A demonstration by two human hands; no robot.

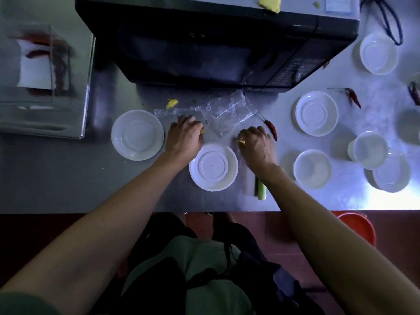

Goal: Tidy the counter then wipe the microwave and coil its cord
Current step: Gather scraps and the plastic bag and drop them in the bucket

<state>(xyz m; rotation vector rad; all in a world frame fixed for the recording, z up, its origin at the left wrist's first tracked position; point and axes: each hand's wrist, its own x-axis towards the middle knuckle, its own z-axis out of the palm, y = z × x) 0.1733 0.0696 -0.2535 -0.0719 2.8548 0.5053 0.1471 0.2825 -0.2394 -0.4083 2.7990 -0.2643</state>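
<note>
a steel desk (68, 178) carries a black microwave (204, 46) at its far edge, its dark cord (389, 21) lying loose at far right. white bowls (213, 167) sit scattered across the near side. a clear plastic bag (229, 112) lies in front of the microwave. the left hand (185, 135) curls around a small yellow scrap (202, 131); the right hand (256, 144) pinches another yellow piece (241, 141) beside a red chili (271, 128).
</note>
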